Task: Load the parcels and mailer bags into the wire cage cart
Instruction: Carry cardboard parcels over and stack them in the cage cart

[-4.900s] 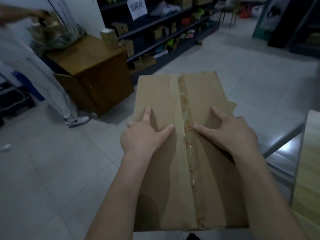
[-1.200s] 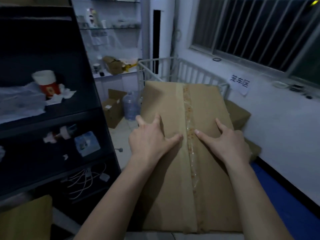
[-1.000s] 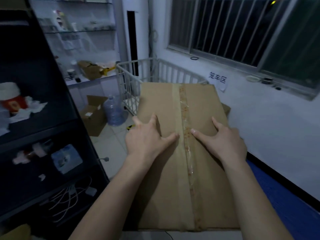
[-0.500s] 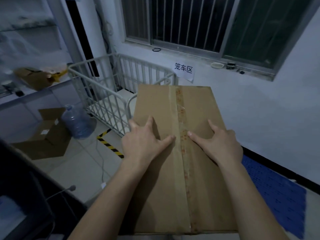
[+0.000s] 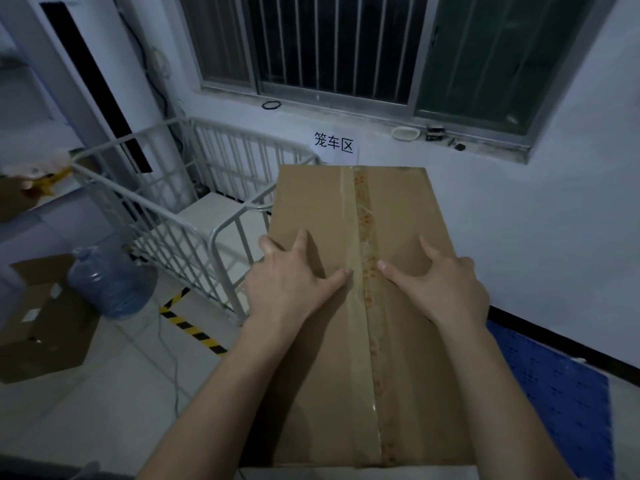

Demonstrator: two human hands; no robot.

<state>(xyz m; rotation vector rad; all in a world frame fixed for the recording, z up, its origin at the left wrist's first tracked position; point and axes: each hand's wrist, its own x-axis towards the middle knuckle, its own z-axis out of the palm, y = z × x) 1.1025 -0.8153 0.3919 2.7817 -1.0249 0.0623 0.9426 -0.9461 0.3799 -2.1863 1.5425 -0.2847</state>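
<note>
I hold a large cardboard box (image 5: 360,341), sealed lengthwise with clear tape, flat in front of me. My left hand (image 5: 291,285) and my right hand (image 5: 440,289) lie spread on its top, thumbs pointing at the tape and outer fingers curling over the side edges. The white wire cage cart (image 5: 138,202) stands ahead on the left, under the window. Its pale floor shows between the bars, and no parcels are visible inside. The box's far left corner overlaps the cart's near right corner in view.
A blue water bottle (image 5: 110,285) and an open cardboard carton (image 5: 38,323) sit on the floor at left. Yellow-black hazard tape (image 5: 190,323) marks the tiles before the cart. A blue plastic pallet (image 5: 554,393) lies at right. A paper sign (image 5: 333,144) hangs below the barred window.
I have turned from the open room, past the dark shelves, toward the window wall. The cage cart now lies closer at left. My hands keep the same hold on the box.
</note>
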